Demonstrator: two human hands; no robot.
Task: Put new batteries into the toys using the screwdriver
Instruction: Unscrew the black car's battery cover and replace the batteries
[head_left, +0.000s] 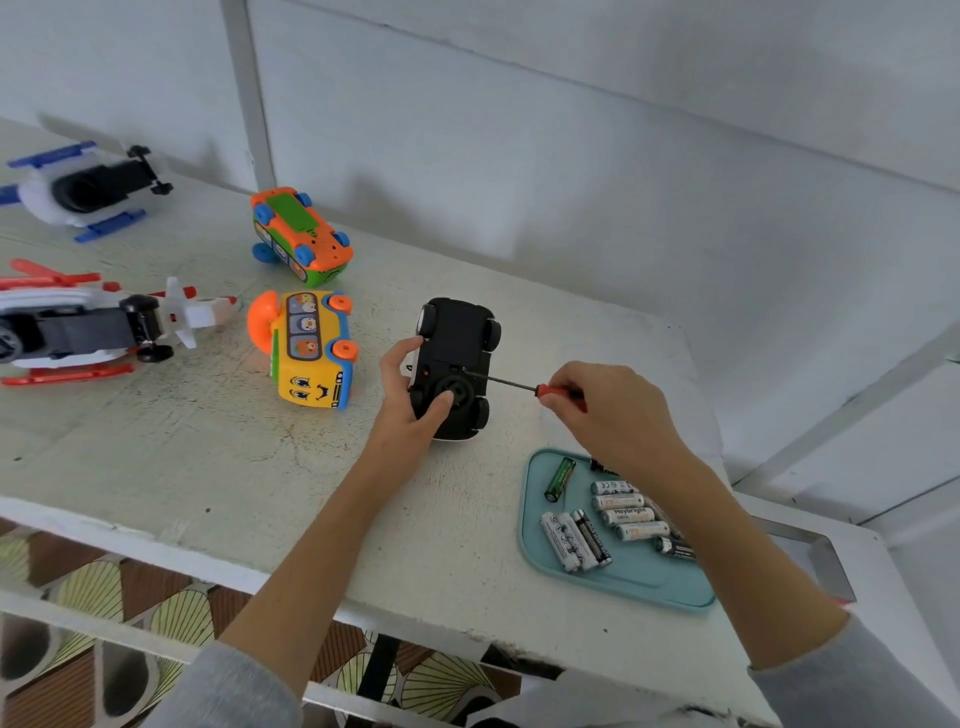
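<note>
A black toy car (457, 338) lies upside down on the white table, its underside and wheels facing up. My left hand (410, 395) grips its near end, thumb on the round part of the underside. My right hand (608, 410) holds a screwdriver (519, 385) with a red-orange handle; its thin shaft runs left and the tip touches the car's underside near the middle. A teal tray (623, 577) at the near right holds several batteries (618, 514), most white and one green.
A yellow toy bus (311, 353) lies on its side left of the car. An orange and green toy car (298, 234) lies upside down behind it. A red and white helicopter (88, 322) and a blue and white one (83, 187) lie at the far left. A wall stands behind the table.
</note>
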